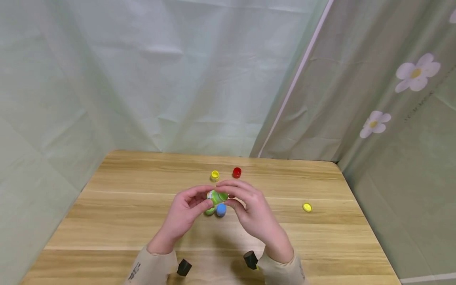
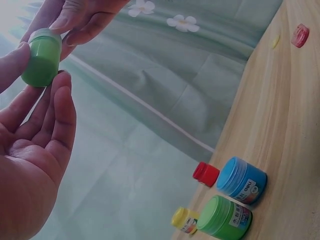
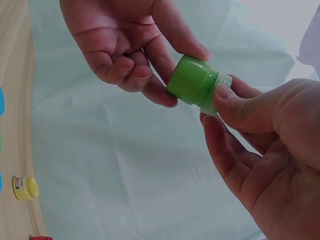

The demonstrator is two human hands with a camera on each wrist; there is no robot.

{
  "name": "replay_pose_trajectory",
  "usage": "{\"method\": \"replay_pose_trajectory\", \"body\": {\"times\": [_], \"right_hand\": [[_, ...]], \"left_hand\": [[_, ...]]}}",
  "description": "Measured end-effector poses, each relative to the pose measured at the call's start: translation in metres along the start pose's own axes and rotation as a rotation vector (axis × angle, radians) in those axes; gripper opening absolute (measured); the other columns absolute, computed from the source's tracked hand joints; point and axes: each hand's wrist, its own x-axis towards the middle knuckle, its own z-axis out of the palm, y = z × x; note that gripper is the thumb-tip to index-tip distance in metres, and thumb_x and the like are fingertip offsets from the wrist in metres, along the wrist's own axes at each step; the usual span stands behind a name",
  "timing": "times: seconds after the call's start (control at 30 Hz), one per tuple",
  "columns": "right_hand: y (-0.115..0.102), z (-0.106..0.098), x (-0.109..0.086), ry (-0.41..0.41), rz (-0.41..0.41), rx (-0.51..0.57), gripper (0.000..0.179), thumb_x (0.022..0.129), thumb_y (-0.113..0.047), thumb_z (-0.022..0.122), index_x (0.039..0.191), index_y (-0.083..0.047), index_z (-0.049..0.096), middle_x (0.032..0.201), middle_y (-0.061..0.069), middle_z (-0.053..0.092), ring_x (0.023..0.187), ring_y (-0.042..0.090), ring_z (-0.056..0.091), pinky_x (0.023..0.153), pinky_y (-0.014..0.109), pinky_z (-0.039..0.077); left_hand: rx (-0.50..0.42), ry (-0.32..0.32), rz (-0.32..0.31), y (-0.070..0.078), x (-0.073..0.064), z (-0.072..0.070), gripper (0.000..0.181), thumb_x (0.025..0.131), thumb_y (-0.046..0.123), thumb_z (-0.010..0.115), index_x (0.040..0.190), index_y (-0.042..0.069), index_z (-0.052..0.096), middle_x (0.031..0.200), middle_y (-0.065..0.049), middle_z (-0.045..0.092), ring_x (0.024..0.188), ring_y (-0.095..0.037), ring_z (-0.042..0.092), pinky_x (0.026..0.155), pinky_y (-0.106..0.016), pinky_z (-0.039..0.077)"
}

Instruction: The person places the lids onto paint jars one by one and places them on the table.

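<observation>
A small green paint jar (image 1: 217, 196) is held up above the table, tilted, between both hands. My left hand (image 1: 182, 211) grips the body of the jar between thumb and fingers. The thumb and fingers of my right hand (image 1: 253, 209) pinch its pale, clear-looking lid (image 3: 222, 86), which sits on the jar's end. Below the hands, another green jar (image 2: 225, 218) and a blue jar (image 2: 242, 180) stand side by side, both capped. Behind them are a yellow jar (image 1: 215, 175) and a red jar (image 1: 236, 172), which look uncapped from above.
A yellow lid (image 1: 307, 207) lies on the right part of the wooden table (image 1: 142, 170). Near it in the left wrist view is a red lid (image 2: 300, 35). Pale curtains (image 1: 199, 79) hang behind and beside the table.
</observation>
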Motion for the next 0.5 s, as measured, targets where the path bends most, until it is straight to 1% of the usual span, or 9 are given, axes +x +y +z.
{"method": "replay_pose_trajectory", "body": {"times": [0.13, 0.23, 0.33, 0.5], "right_hand": [[0.0006, -0.0002, -0.0005, -0.012, -0.020, -0.028, 0.039, 0.092, 0.011, 0.075, 0.127, -0.007, 0.075, 0.133, 0.004, 0.071, 0.124, 0.021, 0.066, 0.101, 0.030, 0.056], [0.0006, -0.0004, -0.0006, -0.025, -0.022, -0.042, 0.038, 0.093, 0.010, 0.075, 0.127, -0.006, 0.075, 0.133, 0.004, 0.070, 0.125, 0.021, 0.065, 0.103, 0.031, 0.055], [0.0005, -0.0007, -0.0003, -0.035, -0.001, -0.035, 0.036, 0.094, 0.007, 0.077, 0.127, -0.006, 0.075, 0.132, 0.004, 0.070, 0.122, 0.020, 0.066, 0.098, 0.029, 0.057], [0.0012, -0.0010, 0.0006, -0.042, 0.029, 0.006, 0.037, 0.092, 0.002, 0.081, 0.128, -0.005, 0.074, 0.127, 0.004, 0.069, 0.109, 0.016, 0.067, 0.087, 0.026, 0.059]], "left_hand": [[-0.012, -0.030, -0.024, -0.0006, 0.0005, -0.0005, 0.033, 0.102, 0.000, 0.070, 0.134, -0.007, 0.067, 0.113, -0.006, 0.072, 0.098, -0.017, 0.068, 0.083, -0.027, 0.060], [-0.027, -0.045, -0.022, -0.0009, 0.0006, -0.0010, 0.032, 0.103, 0.000, 0.068, 0.135, -0.008, 0.066, 0.113, -0.005, 0.072, 0.096, -0.016, 0.068, 0.082, -0.027, 0.061], [-0.039, -0.043, -0.003, -0.0013, 0.0006, -0.0013, 0.032, 0.104, -0.001, 0.066, 0.134, -0.011, 0.065, 0.112, -0.003, 0.073, 0.094, -0.014, 0.068, 0.081, -0.027, 0.061], [-0.036, -0.027, 0.024, -0.0022, 0.0005, -0.0016, 0.032, 0.101, -0.002, 0.069, 0.132, -0.011, 0.066, 0.110, -0.001, 0.073, 0.095, -0.013, 0.067, 0.079, -0.024, 0.059]]}}
